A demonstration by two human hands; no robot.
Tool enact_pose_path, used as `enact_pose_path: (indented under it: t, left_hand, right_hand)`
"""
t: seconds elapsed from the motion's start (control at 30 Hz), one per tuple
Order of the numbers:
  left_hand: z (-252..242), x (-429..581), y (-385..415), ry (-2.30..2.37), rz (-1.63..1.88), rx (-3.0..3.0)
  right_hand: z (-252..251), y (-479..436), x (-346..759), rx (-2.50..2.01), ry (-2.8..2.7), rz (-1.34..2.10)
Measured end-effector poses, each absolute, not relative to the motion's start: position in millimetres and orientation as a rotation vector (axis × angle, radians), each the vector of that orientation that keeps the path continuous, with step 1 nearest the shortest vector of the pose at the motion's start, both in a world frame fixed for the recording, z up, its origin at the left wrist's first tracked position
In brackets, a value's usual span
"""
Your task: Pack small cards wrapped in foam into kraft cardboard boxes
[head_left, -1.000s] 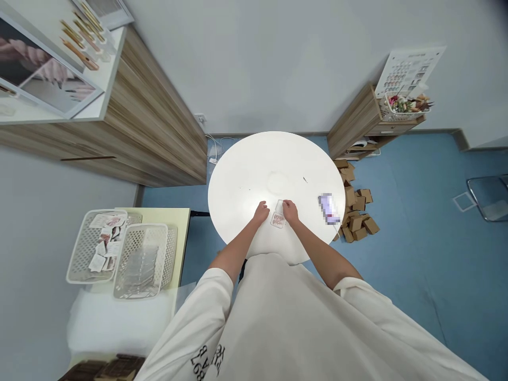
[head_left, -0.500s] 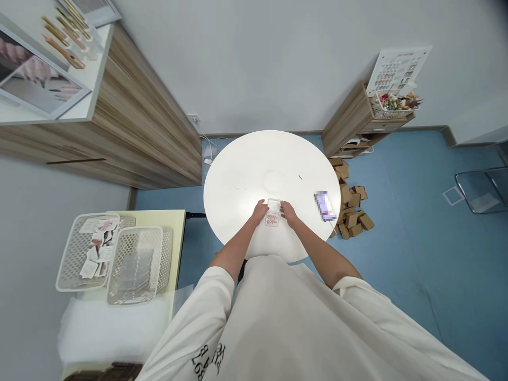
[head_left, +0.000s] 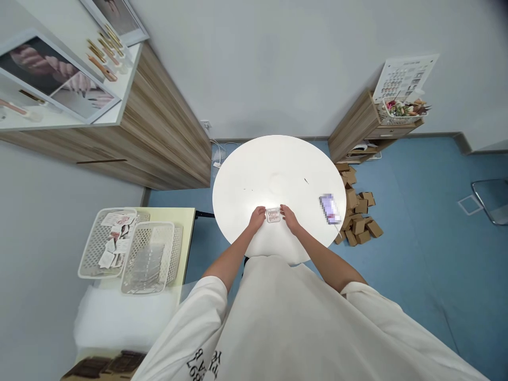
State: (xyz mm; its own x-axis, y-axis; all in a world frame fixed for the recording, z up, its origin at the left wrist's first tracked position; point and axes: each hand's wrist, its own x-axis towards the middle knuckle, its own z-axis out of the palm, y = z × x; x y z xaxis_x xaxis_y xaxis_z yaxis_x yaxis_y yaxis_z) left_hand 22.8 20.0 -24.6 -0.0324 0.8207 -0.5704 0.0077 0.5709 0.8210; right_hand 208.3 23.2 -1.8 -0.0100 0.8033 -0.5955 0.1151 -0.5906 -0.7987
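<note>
While both hands lie on the near part of the round white table (head_left: 273, 164), they keep a small clear packet (head_left: 273, 215) between them. The left hand (head_left: 257, 217) has its fingers (head_left: 262, 212) closed together against the left end of the packet, and the right hand (head_left: 289, 217) has its fingers (head_left: 284, 210) closed on the right end. The packet lies flat and low over the table top; I cannot tell if it touches the top.

On the packet there are two lines of pink print, too small to read. On the white shirt (head_left: 301, 317), below the table, there are black letters and numbers, seen upside down and cut by the edge, so I cannot read them whole.

At the right edge of the table lies a phone (head_left: 329, 207) with a blurred screen, well apart from the hands. Brown cardboard boxes (head_left: 359, 214) are on the blue floor just to the right of the table. To the left of the table, two white baskets (head_left: 107, 243) stand on a yellow side table (head_left: 186, 233); one holds small cards. A wooden cabinet (head_left: 159, 137) stands behind the table to the left. Nothing lies between the hands and the packet.
</note>
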Motion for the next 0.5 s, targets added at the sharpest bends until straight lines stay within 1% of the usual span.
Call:
enact_pose_path:
  t: [0.13, 0.23, 0.37, 0.5]
  left_hand:
    - [-31, 19, 5, 1.484, 0.700, 0.748]
    - [-33, 17, -6, 1.493, 0.633, 0.828]
    - [-28, 15, -28, 1.538, 0.519, 1.094]
    - [-20, 12, -49, 1.419, 0.373, 1.444]
  right_hand:
    - [-7, 5, 211, -1.742, -0.984, 1.674]
    - [-14, -5, 216, -1.795, -1.179, 1.634]
    - [-20, -19, 222, -1.885, -1.816, 1.429]
    - [-20, -30, 225, -1.878, -2.386, 1.228]
